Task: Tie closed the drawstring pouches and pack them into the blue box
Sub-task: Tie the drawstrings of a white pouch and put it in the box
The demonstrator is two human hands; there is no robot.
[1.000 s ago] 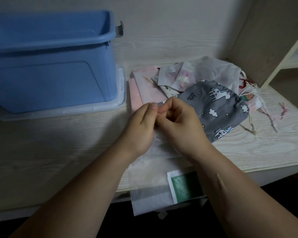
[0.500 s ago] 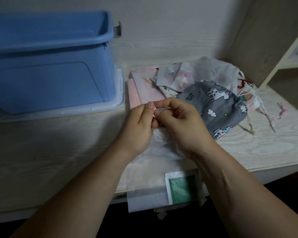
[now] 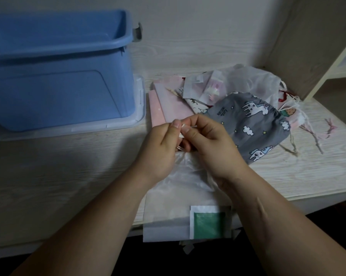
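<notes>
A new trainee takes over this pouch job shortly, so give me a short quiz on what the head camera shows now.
1. True or false: the grey unicorn pouch lies outside the blue box.
2. What do the left hand and right hand pinch? A) a red ribbon B) the white cord of the translucent pouch C) the box's latch
3. What colour is the label at the translucent pouch's near end?
Key: 1 true; 2 B; 3 green.
</notes>
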